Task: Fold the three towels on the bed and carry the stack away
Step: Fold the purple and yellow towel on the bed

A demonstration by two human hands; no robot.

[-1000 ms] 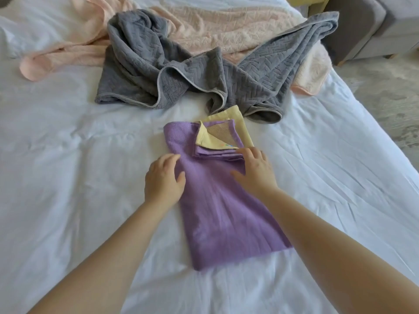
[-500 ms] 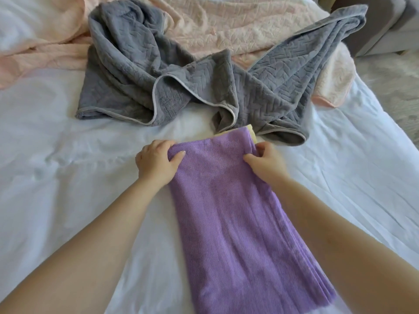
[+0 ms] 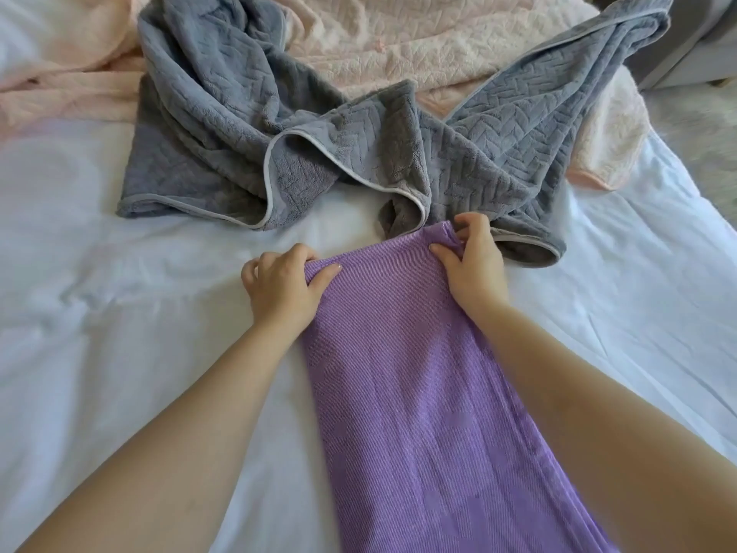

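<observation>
A purple towel (image 3: 422, 385) lies folded in a long strip on the white bed (image 3: 99, 313), running from the middle toward the bottom edge of the view. My left hand (image 3: 281, 287) pinches its far left corner and my right hand (image 3: 472, 259) pinches its far right corner. Just beyond them a grey patterned towel (image 3: 247, 125) lies crumpled, its near edge touching the purple towel's far end. A pale pink towel (image 3: 418, 41) is spread under and behind the grey one. The purple towel's yellow side is hidden.
White sheet stretches to the left and right of the purple strip. At the top right, past the bed's edge, stand grey furniture (image 3: 694, 37) and a patch of pale floor (image 3: 710, 125).
Both hands slid from the strip's middle to its far end and gripped the corners. The yellow flap that showed earlier is now covered. The view has moved closer to the grey towel.
</observation>
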